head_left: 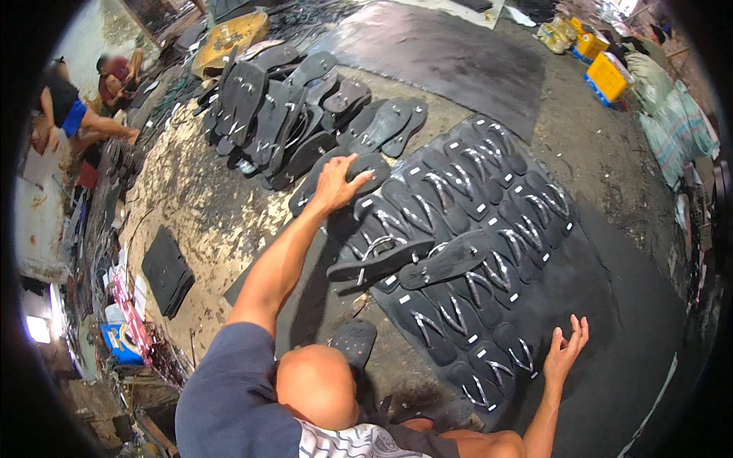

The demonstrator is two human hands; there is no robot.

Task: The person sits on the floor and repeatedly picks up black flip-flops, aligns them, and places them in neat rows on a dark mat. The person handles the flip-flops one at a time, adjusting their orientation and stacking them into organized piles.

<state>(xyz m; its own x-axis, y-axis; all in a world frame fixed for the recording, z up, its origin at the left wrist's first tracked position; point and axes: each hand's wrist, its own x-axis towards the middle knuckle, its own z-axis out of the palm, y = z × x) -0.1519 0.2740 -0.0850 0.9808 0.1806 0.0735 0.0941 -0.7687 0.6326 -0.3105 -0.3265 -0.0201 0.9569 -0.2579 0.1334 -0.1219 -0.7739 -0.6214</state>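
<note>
Black flip-flop sole [365, 169] at the top of laid-out rows of strapped sandals [466, 252] on the floor, touched by left hand [336, 185], fingers [359, 180] spread. Right hand [563, 353] hovering open, fingers apart, empty, beside the rows' lower end. Loose heap of soles [290, 114] beyond.

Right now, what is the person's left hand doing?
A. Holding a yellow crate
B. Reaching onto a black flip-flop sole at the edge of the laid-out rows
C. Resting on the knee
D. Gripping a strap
B: the left hand lies spread on a black flip-flop sole beside the rows of strapped flip-flops.
</note>
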